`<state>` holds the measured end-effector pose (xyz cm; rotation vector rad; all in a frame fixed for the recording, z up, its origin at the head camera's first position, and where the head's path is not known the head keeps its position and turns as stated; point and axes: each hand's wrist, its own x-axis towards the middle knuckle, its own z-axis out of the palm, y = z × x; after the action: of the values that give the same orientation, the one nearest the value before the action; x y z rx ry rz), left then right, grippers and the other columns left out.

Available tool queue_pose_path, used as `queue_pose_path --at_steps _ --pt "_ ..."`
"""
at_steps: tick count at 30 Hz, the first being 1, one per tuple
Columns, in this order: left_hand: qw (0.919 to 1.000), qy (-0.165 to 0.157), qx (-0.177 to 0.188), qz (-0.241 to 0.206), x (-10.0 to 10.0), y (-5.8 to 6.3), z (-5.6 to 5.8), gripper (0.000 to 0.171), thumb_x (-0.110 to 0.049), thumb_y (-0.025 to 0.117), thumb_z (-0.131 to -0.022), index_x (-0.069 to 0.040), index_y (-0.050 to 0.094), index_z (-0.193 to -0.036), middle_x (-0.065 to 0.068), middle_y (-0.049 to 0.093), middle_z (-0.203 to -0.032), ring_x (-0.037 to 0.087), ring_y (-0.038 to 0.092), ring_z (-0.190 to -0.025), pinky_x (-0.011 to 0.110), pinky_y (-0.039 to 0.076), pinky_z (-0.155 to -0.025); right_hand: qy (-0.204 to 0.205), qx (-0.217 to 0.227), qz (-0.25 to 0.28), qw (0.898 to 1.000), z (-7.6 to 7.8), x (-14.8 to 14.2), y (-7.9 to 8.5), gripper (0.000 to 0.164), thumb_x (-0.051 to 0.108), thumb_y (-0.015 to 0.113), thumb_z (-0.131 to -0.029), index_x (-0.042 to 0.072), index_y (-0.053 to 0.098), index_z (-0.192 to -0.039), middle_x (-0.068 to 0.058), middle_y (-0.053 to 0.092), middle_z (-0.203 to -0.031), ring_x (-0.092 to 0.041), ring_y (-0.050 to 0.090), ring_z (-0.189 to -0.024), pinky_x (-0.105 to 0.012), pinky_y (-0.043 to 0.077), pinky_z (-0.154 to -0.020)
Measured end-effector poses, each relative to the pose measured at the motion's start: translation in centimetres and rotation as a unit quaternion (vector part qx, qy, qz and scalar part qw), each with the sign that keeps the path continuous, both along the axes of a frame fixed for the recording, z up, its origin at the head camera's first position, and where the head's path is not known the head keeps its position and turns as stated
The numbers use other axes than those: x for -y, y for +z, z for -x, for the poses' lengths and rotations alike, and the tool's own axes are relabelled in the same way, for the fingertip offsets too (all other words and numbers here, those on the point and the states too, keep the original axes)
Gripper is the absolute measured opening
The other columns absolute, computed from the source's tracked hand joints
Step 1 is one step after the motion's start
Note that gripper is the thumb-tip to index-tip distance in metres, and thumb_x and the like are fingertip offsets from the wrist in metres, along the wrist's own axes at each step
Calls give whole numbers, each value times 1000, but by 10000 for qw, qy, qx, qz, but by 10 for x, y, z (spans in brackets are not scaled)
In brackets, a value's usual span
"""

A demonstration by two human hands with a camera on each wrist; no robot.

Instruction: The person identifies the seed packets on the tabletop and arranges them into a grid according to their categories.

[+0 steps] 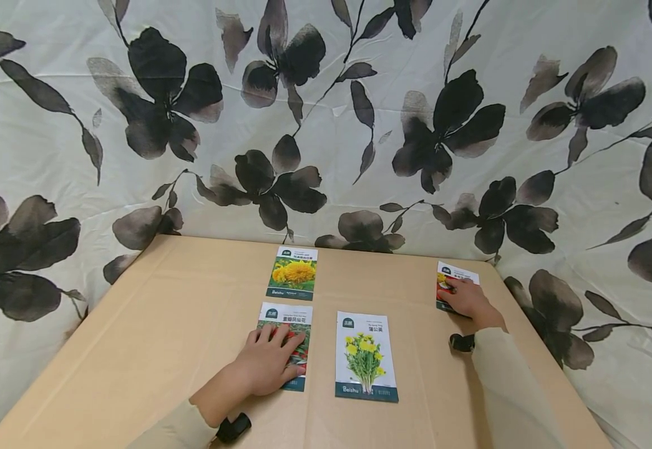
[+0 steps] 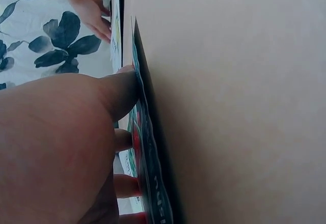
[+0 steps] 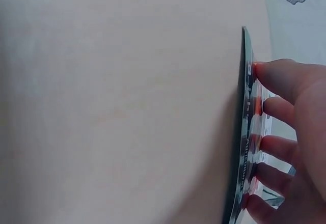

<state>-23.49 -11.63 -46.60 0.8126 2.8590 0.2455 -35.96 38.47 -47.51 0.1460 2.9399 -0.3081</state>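
Observation:
My left hand (image 1: 269,362) rests on a seed packet with red flowers (image 1: 301,318), its fingers spread over the printed front. In the left wrist view, the thumb and fingertips touch the packet's face, and its dark edge (image 2: 153,168) stands slightly off the surface. At the far right, my right hand (image 1: 468,299) touches another seed packet with red and yellow print (image 1: 450,270), covering much of its front. The right wrist view shows the fingertips pressing along the face of that packet (image 3: 246,122); nothing is seen of them curling round it.
A dandelion seed packet (image 1: 366,358) lies between the hands. Behind the left hand's packet is a yellow-flower packet (image 1: 293,273). All lie on a tan tabletop (image 1: 191,312), with a floral cloth (image 1: 348,149) rising behind its back edge.

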Motion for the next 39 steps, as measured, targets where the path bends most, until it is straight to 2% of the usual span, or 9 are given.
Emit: queue_pose_path --at_steps 12,27,33,39 --pt "10000 -16 -44 28 0 1 0 68 -59 61 -96 -21 51 -151 14 45 -154 41 40 -134 64 34 -106 -31 48 25 10000 2 5 -3 69 46 51 -103 1 40 -154 -42 30 -152 -62 32 -137 -75 37 -105" --pt "10000 -19 -21 63 -1 -1 1 68 -58 60 -96 -21 51 -152 14 45 -155 41 39 -135 64 34 -107 43 9 -36 10000 -6 21 -2 66 46 51 -104 4 42 -154 -39 32 -150 -60 35 -135 -75 41 -99" --pt "10000 7 60 28 0 0 0 67 -57 61 -97 -21 51 -152 14 44 -155 41 39 -136 64 33 -108 82 31 22 10000 -6 27 -2 67 47 50 -104 4 41 -155 -38 31 -152 -60 34 -136 -76 39 -101" --pt "10000 2 -10 62 0 -1 1 67 -59 60 -96 -22 50 -152 14 44 -154 40 39 -136 64 34 -108 10 95 19 10000 -7 33 -2 67 47 50 -104 6 40 -156 -36 30 -153 -59 33 -138 -76 38 -102"
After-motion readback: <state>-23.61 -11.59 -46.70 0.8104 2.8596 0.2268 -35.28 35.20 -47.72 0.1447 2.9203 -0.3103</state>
